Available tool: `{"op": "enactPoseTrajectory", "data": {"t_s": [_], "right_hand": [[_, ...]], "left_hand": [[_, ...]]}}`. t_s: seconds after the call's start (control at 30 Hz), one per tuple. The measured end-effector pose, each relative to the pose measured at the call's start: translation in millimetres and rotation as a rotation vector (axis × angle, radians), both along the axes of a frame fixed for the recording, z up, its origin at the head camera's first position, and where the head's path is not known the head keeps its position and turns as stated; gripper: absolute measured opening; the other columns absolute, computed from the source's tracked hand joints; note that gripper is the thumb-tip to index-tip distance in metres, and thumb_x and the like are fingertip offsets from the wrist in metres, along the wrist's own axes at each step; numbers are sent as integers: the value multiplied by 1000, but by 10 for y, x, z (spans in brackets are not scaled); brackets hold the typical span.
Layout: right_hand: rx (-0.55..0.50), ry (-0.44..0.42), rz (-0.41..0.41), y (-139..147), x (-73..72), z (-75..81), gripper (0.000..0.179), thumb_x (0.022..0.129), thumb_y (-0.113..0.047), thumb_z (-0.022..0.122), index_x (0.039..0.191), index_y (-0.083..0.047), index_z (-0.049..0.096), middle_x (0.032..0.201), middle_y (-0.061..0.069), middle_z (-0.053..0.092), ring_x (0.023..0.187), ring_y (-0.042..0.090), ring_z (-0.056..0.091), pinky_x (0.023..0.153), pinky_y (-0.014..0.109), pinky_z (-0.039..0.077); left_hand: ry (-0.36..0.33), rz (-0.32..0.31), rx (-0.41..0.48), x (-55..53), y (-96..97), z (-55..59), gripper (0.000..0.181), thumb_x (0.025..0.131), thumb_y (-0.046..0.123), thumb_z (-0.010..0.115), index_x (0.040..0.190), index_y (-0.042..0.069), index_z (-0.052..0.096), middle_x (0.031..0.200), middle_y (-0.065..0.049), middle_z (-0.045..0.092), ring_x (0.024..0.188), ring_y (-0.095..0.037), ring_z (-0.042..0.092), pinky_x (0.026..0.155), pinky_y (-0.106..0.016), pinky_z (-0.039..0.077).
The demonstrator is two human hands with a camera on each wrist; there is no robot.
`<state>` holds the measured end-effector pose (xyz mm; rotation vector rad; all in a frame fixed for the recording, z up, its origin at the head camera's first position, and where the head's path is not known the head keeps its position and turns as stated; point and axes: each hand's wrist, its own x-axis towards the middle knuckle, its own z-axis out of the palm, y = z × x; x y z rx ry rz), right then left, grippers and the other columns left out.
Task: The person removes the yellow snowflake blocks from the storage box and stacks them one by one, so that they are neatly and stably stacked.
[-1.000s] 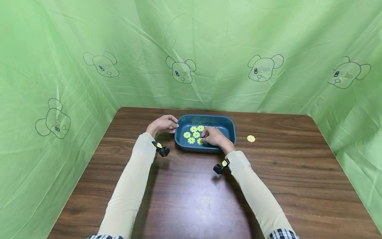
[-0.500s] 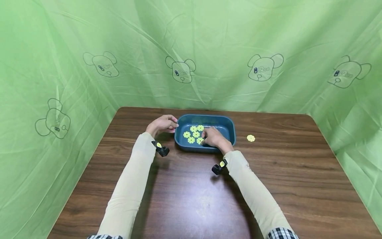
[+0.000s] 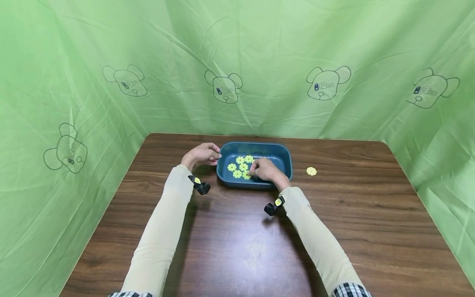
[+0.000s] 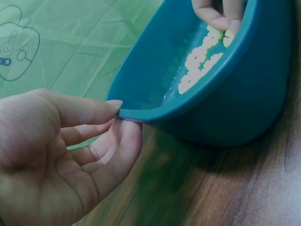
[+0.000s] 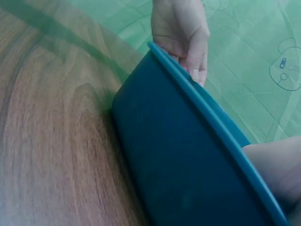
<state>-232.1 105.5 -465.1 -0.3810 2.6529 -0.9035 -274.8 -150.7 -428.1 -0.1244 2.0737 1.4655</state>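
Note:
A blue oblong basin (image 3: 254, 143) stands on the table with several yellow flower-shaped pieces (image 3: 237, 174) lying flat on its left side. My left hand (image 3: 202, 154) pinches the rim at the left end, thumb on top and fingers below, as the left wrist view shows. Over the near wall my right hand (image 3: 266, 169) reaches inside, its thumb and finger pinching a flower-shaped piece (image 3: 246, 175) close to the basin floor. In the right wrist view the basin wall (image 5: 164, 141) hides most of that hand's fingers.
One more flower-shaped piece (image 3: 311, 171) lies on the brown wooden table (image 3: 356, 206), right of the basin. Green cloth (image 3: 274, 103) printed with bear heads hangs behind and at both sides. Each wrist wears a black camera mount (image 3: 273, 208).
My right fingers and the flower-shaped piece under them have shifted slightly left inside the basin. The left hand keeps its hold on the rim.

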Motion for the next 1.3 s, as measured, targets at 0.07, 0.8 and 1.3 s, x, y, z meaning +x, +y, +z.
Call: {"op": "enactPoseTrajectory", "data": {"t_s": [0.07, 0.8, 1.3], "right_hand": [[-41, -4, -12, 7, 10, 14, 17, 87, -25, 71, 82, -10, 66, 82, 0, 62, 79, 16, 53, 71, 28, 44], [-228, 33, -143, 207, 21, 237, 17, 88, -29, 70, 87, -12, 66, 91, 4, 64, 80, 18, 52, 68, 27, 43], [-321, 108, -212, 525, 33, 402, 20, 88, -28, 70, 90, -9, 66, 90, 6, 63, 82, 20, 54, 72, 29, 45]], "left_hand": [[-1, 1, -2, 3, 0, 0, 29, 93, 2, 58, 119, 0, 45, 92, -8, 53, 71, -14, 57, 99, -44, 50], [5, 3, 8, -2, -1, -18, 28, 93, 2, 57, 118, 0, 45, 92, -8, 52, 71, -14, 57, 102, -47, 46], [7, -2, 5, -4, -3, -15, 28, 93, 3, 57, 119, 0, 46, 95, -9, 53, 73, -15, 57, 101, -47, 48]]}}
